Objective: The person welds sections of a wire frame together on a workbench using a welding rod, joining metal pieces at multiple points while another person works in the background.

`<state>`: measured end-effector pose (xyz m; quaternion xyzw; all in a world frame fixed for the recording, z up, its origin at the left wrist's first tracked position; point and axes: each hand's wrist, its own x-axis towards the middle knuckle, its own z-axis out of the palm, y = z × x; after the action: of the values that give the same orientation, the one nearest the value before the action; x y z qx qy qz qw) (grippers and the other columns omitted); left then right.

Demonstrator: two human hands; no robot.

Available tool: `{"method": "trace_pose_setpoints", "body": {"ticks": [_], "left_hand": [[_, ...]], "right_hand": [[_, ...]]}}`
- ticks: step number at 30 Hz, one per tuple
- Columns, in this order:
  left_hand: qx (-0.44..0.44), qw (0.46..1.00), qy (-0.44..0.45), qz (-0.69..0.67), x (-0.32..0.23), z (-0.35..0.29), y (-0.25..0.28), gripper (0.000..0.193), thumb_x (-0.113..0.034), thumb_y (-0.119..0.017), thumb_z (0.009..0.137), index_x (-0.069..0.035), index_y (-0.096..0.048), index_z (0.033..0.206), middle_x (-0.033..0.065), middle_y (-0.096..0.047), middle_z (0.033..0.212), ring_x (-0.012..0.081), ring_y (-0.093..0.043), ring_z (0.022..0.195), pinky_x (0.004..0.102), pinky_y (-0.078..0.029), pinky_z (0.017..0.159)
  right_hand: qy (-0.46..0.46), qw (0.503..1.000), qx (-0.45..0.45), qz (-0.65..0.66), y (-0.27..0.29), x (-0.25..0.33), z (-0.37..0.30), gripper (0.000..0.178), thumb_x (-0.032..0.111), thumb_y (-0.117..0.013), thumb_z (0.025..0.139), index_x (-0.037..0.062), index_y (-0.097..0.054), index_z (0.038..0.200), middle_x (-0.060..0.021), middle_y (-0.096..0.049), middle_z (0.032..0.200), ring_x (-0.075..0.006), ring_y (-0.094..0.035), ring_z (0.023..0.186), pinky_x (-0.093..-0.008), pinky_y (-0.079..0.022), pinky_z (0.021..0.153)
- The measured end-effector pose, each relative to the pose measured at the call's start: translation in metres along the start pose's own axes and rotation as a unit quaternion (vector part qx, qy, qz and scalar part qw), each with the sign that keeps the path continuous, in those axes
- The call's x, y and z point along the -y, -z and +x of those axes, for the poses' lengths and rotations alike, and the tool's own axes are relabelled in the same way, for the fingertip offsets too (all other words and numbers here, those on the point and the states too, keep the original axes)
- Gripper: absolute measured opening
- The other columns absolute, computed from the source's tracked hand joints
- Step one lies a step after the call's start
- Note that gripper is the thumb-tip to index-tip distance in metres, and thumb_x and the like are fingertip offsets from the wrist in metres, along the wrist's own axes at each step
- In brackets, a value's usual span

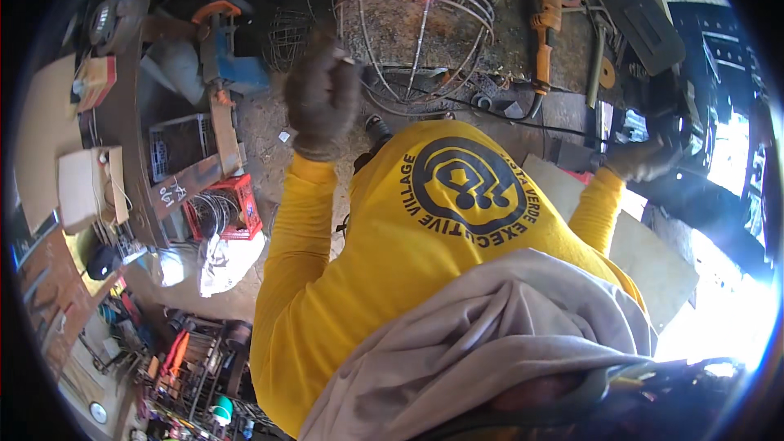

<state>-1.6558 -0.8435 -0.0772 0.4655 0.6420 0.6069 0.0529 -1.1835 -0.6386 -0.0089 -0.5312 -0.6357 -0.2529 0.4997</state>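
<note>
A round cage-like frame of bent metal rods (371, 47) stands at the front edge of the worktable (510, 57). A spot on its upper ring glows orange-white where an upright ribbed rod meets it. My left hand (320, 102), in a brown work glove, is raised just left of the frame. Its fingers are curled in and smeared by motion, and a small pale tip shows at them. Far out to the right, my gloved right hand (643, 160) is closed against a dark object (679, 126) that I cannot make out in the glare.
An orange angle grinder (545, 20) and a hammer (599, 53) lie on the table, with twisted rods at its far edge. A black cable runs below. To the left are a blue metal machine (224, 57) and a red crate (237, 208) with coiled wire.
</note>
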Motion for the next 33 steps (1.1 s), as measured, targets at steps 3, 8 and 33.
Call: {"method": "trace_pose_setpoints", "body": {"ticks": [3, 8, 33], "left_hand": [[-0.060, 0.979, -0.119, 0.154, 0.025, 0.033, 0.010, 0.022, -0.010, -0.072, 0.090, -0.002, -0.069, 0.110, 0.0141, -0.073, 0.096, 0.0260, -0.071, 0.088, 0.0348, -0.056, 0.082], [0.040, 0.958, -0.104, 0.263, 0.040, 0.065, -0.008, 0.026, -0.019, -0.068, 0.093, -0.007, -0.069, 0.117, 0.0149, -0.073, 0.102, 0.0308, -0.071, 0.093, 0.0396, -0.056, 0.083], [0.116, 0.920, -0.148, 0.343, 0.049, 0.068, -0.034, 0.022, -0.033, -0.067, 0.093, -0.012, -0.072, 0.097, 0.0148, -0.070, 0.085, 0.0351, -0.068, 0.077, 0.0433, -0.054, 0.068]], "right_hand": [[0.086, 0.966, 0.108, 0.219, -0.015, 0.096, -0.041, 0.032, 0.005, -0.062, 0.091, -0.0016, -0.065, 0.122, -0.0133, -0.070, 0.110, -0.0215, -0.066, 0.099, -0.0343, -0.056, 0.082], [-0.060, 0.846, 0.426, 0.315, -0.045, 0.186, -0.063, 0.032, 0.017, -0.066, 0.094, 0.0011, -0.066, 0.121, -0.0181, -0.071, 0.109, -0.0323, -0.069, 0.102, -0.0388, -0.053, 0.090], [-0.057, 0.889, 0.372, 0.260, -0.100, 0.175, -0.094, 0.022, 0.022, -0.069, 0.092, 0.0050, -0.074, 0.105, -0.0152, -0.073, 0.097, -0.0325, -0.070, 0.092, -0.0385, -0.054, 0.081]]}}
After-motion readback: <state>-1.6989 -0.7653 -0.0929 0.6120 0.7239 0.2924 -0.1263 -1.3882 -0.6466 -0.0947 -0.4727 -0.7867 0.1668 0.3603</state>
